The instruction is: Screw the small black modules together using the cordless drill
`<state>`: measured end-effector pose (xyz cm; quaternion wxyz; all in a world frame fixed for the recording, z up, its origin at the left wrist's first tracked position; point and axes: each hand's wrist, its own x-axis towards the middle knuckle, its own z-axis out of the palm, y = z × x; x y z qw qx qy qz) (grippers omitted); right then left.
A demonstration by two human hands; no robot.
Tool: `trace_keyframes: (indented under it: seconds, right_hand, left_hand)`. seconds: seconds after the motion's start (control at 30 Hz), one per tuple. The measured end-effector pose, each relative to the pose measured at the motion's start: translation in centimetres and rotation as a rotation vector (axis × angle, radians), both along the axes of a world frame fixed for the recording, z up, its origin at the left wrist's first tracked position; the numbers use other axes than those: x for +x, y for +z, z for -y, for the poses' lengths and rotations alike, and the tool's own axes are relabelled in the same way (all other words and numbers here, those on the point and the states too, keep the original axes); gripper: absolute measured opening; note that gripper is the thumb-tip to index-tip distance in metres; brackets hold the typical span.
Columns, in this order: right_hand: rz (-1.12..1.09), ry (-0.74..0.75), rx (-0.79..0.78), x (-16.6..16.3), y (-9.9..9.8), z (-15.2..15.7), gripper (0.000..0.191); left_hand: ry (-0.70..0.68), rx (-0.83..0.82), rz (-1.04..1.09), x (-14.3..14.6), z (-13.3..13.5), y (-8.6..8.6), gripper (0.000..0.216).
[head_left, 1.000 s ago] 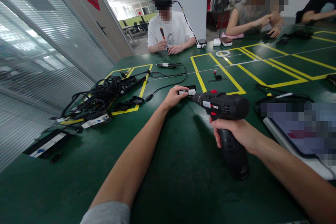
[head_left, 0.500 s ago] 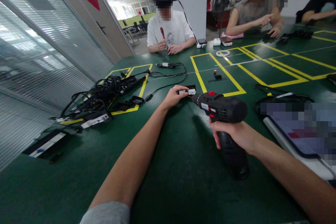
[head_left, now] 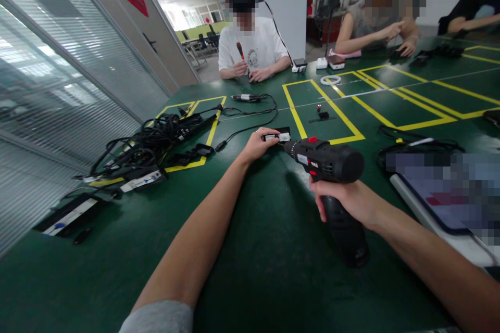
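My right hand (head_left: 344, 197) grips a black cordless drill (head_left: 328, 158) with red accents, its fingers wrapped round the handle. The drill points left, and its chuck is close to a small black-and-white device (head_left: 283, 137) on the green table. Whether the bit touches the device I cannot tell. My left hand (head_left: 261, 143) is closed on the left side of that device, thumb in front and fingers over the top. The device's far side is partly covered by my fingers.
Tangled black cables (head_left: 164, 127) and white-labelled black boxes (head_left: 72, 216) lie at the left. A slim corded tool (head_left: 247, 98) rests beyond my left hand. A tablet (head_left: 433, 197) lies at the right. Across the table a person (head_left: 253, 44) holds a screwdriver (head_left: 240, 51); other people sit farther right.
The drill and my right hand have shifted very slightly left. My left hand keeps its hold on the device.
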<state>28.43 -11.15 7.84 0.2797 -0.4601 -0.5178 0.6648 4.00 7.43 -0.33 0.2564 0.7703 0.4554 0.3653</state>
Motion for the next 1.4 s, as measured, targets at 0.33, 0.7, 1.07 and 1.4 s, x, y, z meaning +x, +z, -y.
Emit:
trace_keyframes:
  seconds: [0.33, 0.7, 1.07, 1.4]
  right_hand:
    - [0.019, -0.009, -0.002, 0.1, 0.3, 0.1, 0.010]
    - [0.017, -0.040, -0.024, 0.0, -0.2, 0.0, 0.012]
    - [0.113, 0.042, 0.080, -0.2, 0.6, 0.4, 0.019]
    - [0.710, 0.076, 0.469, -1.3, -0.3, 3.6, 0.025]
  left_hand:
    - [0.017, -0.003, -0.012, 0.1, 0.0, 0.1, 0.033]
    - [0.002, -0.016, -0.018, 0.0, 0.0, 0.0, 0.034]
    - [-0.003, 0.024, -0.028, 0.1, 0.3, -0.1, 0.035]
    - [-0.033, 0.134, -0.038, 0.4, 0.6, -0.3, 0.034]
